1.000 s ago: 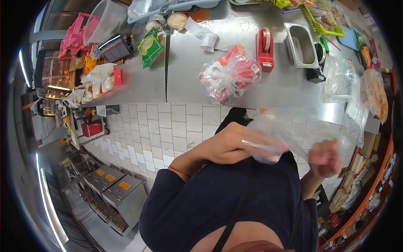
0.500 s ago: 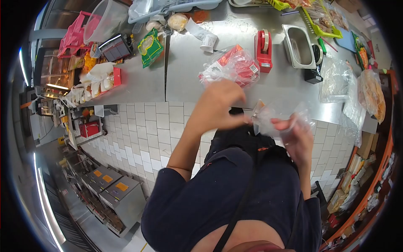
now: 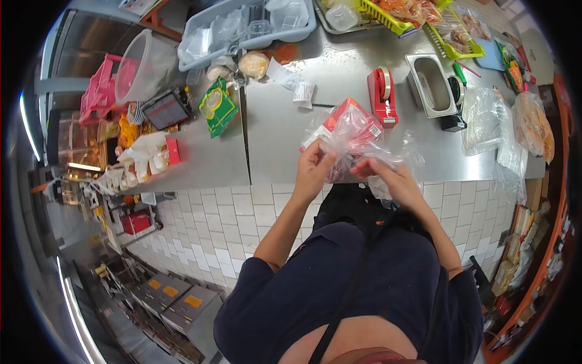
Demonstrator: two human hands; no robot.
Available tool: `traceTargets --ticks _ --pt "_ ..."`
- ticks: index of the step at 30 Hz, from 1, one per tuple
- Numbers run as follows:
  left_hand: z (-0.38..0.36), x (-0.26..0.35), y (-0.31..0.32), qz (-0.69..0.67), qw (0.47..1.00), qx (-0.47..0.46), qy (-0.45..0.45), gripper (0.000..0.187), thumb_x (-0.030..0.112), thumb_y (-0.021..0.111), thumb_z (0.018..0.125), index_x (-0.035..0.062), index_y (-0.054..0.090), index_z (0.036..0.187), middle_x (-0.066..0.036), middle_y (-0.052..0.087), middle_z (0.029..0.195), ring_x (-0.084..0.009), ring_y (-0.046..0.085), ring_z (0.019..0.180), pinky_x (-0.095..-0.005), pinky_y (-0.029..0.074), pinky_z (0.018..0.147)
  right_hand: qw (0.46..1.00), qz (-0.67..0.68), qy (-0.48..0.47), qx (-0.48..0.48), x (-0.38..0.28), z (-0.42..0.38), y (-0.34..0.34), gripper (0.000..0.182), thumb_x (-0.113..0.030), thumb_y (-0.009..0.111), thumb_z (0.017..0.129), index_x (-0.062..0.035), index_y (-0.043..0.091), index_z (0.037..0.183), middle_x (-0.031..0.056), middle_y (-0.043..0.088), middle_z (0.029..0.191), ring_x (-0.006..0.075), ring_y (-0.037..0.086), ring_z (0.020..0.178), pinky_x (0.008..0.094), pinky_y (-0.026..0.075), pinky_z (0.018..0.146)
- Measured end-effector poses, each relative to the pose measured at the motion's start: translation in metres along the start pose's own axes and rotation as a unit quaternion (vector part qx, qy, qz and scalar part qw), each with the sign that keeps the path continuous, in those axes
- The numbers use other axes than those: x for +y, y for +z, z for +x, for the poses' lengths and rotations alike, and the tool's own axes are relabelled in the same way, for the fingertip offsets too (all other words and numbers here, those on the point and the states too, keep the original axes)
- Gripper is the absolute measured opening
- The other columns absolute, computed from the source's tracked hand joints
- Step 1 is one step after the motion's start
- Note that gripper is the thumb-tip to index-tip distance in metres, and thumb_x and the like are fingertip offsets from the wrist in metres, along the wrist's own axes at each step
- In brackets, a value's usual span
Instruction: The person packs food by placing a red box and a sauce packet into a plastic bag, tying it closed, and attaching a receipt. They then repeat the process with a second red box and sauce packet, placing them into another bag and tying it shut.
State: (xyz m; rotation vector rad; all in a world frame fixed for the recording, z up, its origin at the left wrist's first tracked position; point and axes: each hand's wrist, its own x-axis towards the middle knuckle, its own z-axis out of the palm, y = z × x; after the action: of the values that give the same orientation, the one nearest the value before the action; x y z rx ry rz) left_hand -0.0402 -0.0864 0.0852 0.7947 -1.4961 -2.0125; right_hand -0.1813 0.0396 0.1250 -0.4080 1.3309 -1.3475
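At the front edge of the steel table, a red-and-white box in a clear plastic bag lies in front of me. My left hand is closed in a pinch on the gathered plastic at the near side of that bag. Coming from the right, my right hand has its fingers bent round a crumpled clear plastic bag, which spreads out past the knuckles. The fingertips of both hands are close together at the red box's near end.
Just behind the bag stands a red tape dispenser, with a steel pan to its right. A green-and-yellow packet and a receipt lie further left. At the back are a blue tray of plastic containers and yellow-green baskets.
Both hands have moved forward over the table edge and come together at the bagged red box. The clear bag has gone along with my right hand. The view has tilted up slightly.
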Motion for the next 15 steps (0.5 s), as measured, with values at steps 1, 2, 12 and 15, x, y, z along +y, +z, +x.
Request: traceTargets --ticks 1,2,12,15 --pt "0.002 -0.010 -0.008 0.087 0.995 -0.028 0.024 0.016 0.018 0.052 0.088 0.0019 0.052 0.084 0.003 0.050 0.075 -0.0054 0.045 0.070 -0.0208 0.037 0.065 0.999 -0.044 -0.010 -0.025 0.000 0.006 0.005 0.029 -0.023 0.046 0.090 0.0018 0.059 0.095 0.0085 0.062 0.087 0.0162 0.058 0.085 0.0296 0.043 0.081" --pt "0.005 -0.007 -0.011 0.083 0.995 -0.040 0.023 0.016 0.018 0.052 0.088 0.0019 0.052 0.084 0.003 0.050 0.075 -0.0054 0.045 0.070 -0.0208 0.037 0.065 0.995 -0.090 -0.018 -0.049 0.000 0.010 0.009 0.030 -0.024 0.045 0.091 0.0015 0.060 0.097 0.0080 0.062 0.091 0.0155 0.057 0.089 0.0294 0.043 0.081" --pt "0.017 -0.007 0.015 0.026 0.996 -0.085 0.031 0.064 0.001 0.067 0.067 -0.0019 0.033 0.121 -0.009 0.049 0.106 -0.0154 0.050 0.098 -0.0280 0.041 0.082 0.993 -0.083 -0.006 -0.082 0.019 0.025 0.017 0.055 -0.041 0.037 0.092 0.0025 0.041 0.124 0.0127 0.046 0.122 0.0164 0.041 0.114 0.0296 0.031 0.096" --pt "0.014 -0.010 0.027 0.082 0.992 -0.056 0.079 0.076 0.000 0.067 0.062 0.0015 0.026 0.126 -0.012 0.042 0.114 -0.0210 0.048 0.103 -0.0333 0.041 0.087 0.995 0.065 0.038 -0.064 0.055 0.038 0.011 0.063 -0.049 0.035 0.091 0.0028 0.036 0.127 0.0135 0.045 0.121 0.0190 0.041 0.113 0.0323 0.030 0.096"
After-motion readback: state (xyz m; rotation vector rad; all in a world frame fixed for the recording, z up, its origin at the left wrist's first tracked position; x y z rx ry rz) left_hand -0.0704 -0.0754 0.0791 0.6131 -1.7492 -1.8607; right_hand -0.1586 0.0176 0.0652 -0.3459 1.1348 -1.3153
